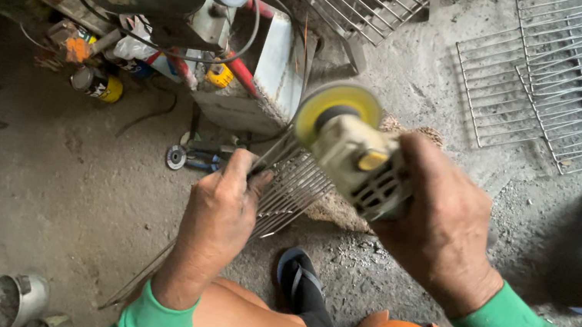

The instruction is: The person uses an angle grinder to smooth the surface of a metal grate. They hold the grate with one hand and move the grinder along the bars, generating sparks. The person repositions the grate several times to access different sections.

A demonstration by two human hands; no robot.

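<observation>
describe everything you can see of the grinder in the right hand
The angle grinder is a small handheld power tool with a pale cream, grimy body, slotted vents along its side and a round yellow button on top. At its head sits a circular disc with a yellow face and dark hub, blurred as if spinning. The right hand wraps around the rear of the body, holding it tilted with the disc toward the wire rack that the left hand steadies. Whether the disc touches the wires cannot be told.
</observation>
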